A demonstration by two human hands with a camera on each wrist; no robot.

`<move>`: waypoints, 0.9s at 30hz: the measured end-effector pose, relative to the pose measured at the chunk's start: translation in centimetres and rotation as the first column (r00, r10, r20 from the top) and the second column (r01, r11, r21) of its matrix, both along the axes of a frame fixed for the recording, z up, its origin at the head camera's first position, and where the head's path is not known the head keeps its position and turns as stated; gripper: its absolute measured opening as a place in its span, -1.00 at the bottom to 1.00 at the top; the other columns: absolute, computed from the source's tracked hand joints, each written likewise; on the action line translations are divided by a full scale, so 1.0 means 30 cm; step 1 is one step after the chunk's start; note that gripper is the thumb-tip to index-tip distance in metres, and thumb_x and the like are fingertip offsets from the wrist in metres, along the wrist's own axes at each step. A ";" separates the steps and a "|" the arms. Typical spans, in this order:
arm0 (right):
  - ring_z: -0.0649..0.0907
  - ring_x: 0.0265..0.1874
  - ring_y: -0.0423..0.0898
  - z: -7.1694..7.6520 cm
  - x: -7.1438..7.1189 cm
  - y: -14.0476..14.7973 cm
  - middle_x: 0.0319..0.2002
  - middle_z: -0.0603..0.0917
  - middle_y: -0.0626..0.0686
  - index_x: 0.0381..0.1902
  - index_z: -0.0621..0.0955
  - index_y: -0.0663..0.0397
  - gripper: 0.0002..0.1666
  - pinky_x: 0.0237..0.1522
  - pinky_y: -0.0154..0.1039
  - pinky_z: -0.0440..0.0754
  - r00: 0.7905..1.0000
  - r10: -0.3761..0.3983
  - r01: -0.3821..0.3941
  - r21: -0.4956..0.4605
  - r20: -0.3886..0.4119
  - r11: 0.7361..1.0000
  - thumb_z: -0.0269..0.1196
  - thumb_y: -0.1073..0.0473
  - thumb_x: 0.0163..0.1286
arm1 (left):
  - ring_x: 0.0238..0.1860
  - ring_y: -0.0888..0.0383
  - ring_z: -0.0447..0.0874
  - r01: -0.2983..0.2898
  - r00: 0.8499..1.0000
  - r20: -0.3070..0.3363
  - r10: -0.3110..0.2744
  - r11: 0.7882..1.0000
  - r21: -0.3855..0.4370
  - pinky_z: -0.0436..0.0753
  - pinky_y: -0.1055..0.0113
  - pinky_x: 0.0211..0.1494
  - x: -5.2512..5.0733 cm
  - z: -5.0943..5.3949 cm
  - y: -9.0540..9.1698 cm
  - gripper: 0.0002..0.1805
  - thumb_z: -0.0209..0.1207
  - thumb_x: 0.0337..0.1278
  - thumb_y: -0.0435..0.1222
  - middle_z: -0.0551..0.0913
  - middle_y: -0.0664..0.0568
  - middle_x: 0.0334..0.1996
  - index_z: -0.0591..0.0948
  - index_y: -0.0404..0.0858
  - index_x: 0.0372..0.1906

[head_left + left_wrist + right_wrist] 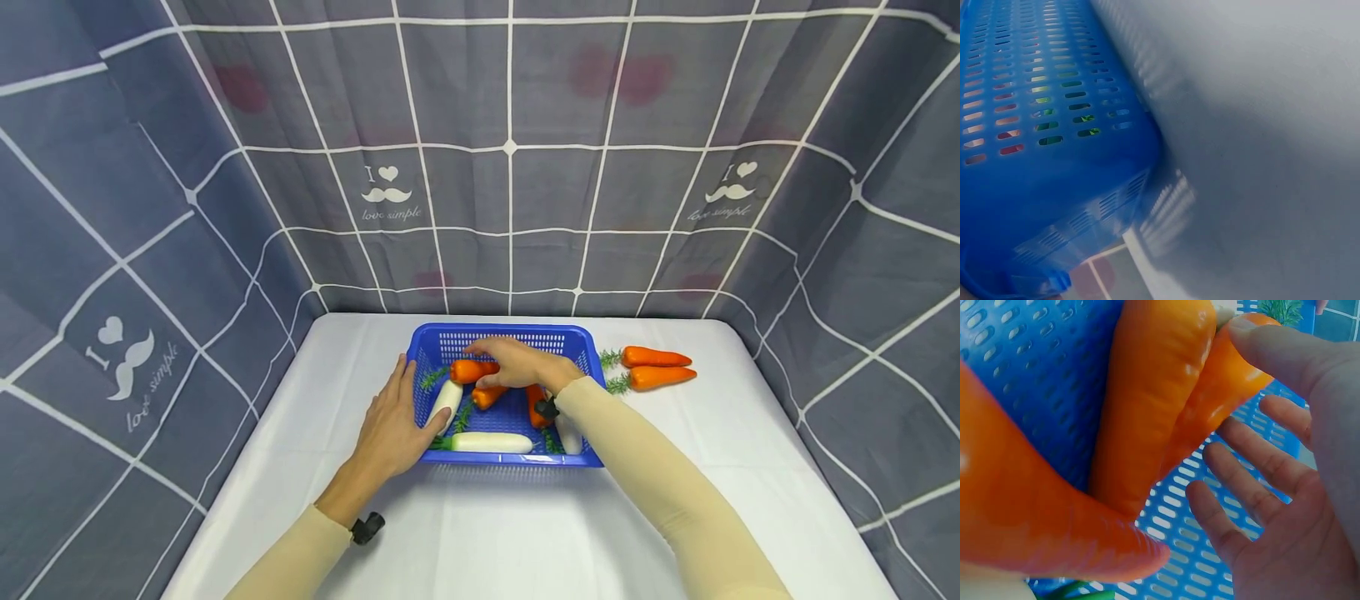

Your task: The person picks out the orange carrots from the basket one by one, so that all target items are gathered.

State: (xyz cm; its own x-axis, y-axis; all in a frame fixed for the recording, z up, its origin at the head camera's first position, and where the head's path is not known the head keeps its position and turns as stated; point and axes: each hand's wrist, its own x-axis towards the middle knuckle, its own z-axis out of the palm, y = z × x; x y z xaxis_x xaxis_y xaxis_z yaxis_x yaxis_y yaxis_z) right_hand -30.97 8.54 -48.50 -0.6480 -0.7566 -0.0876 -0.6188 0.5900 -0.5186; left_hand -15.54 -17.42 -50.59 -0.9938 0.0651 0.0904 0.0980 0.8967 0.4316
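Note:
A blue plastic basket holds several orange carrots and white radishes with green tops. My left hand lies over the basket's left rim, fingers rather straight and thumb inside by a white radish. The left wrist view shows only the basket's wall, not the hand. Inside the basket, my right hand is around the upper carrot; its thumb touches the carrot, and the other fingers are spread below it. Next to that carrot are a second carrot and a third carrot.
Two carrots with leafy tops lie on the white table, right of the basket. One radish lies along the basket's front. Grey checked cloth hangs behind the table and on both sides.

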 end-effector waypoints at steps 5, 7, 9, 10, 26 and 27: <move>0.65 0.60 0.21 -0.015 -0.001 -0.009 0.59 0.69 0.22 0.74 0.53 0.05 -0.21 0.79 0.24 0.51 1.000 -0.001 0.001 0.012 0.007 1.000 0.49 0.05 0.69 | 0.90 -0.43 0.16 0.007 1.000 -0.008 -0.007 1.000 -0.001 0.28 -0.55 0.84 -0.001 -0.002 0.001 0.24 0.22 0.63 0.36 -0.17 -0.23 0.99 0.01 -0.33 0.94; 0.68 0.55 0.21 -0.016 -0.001 -0.013 0.54 0.72 0.24 0.73 0.54 0.06 -0.23 0.76 0.22 0.56 1.000 -0.001 0.001 0.010 -0.004 1.000 0.49 0.07 0.69 | 0.89 -0.43 0.17 0.009 1.000 -0.011 -0.009 1.000 -0.002 0.29 -0.55 0.84 -0.001 -0.001 0.001 0.24 0.22 0.62 0.36 -0.17 -0.23 0.99 0.00 -0.34 0.94; 0.71 0.48 0.20 -0.016 -0.001 -0.018 0.48 0.75 0.25 0.71 0.56 0.08 -0.25 0.72 0.21 0.61 1.000 -0.002 0.002 0.008 -0.019 1.000 0.48 0.09 0.69 | 0.89 -0.44 0.17 0.012 1.000 -0.013 -0.012 1.000 -0.003 0.29 -0.55 0.83 -0.002 0.000 0.001 0.25 0.22 0.62 0.37 -0.17 -0.23 0.99 0.00 -0.34 0.94; 0.72 0.44 0.20 -0.016 0.000 -0.020 0.44 0.76 0.25 0.70 0.56 0.09 -0.26 0.69 0.20 0.64 1.000 -0.001 0.001 0.005 -0.025 1.000 0.48 0.10 0.69 | 0.89 -0.44 0.16 0.012 1.000 -0.014 -0.013 1.000 -0.003 0.30 -0.56 0.83 -0.002 0.000 0.001 0.25 0.22 0.62 0.37 -0.16 -0.24 0.98 0.00 -0.34 0.94; 0.73 0.31 0.13 -0.017 0.009 -0.034 0.34 0.75 0.18 0.56 0.70 -0.16 -0.45 0.55 0.15 0.75 0.998 0.013 -0.011 0.021 -0.067 1.000 0.48 0.07 0.71 | 0.91 -0.43 0.14 0.005 1.000 0.006 -0.005 1.000 -0.015 0.29 -0.55 0.84 -0.002 0.003 0.002 0.25 0.22 0.63 0.36 -0.17 -0.23 0.99 -0.01 -0.34 0.94; 0.74 0.31 0.13 -0.018 0.009 -0.033 0.35 0.75 0.18 0.56 0.69 -0.16 -0.45 0.55 0.15 0.75 0.997 0.013 -0.012 0.021 -0.070 1.000 0.48 0.07 0.71 | 0.90 -0.43 0.14 0.005 1.000 0.004 -0.005 1.000 -0.014 0.29 -0.56 0.83 -0.002 0.003 0.002 0.24 0.22 0.63 0.36 -0.17 -0.23 0.99 0.00 -0.34 0.94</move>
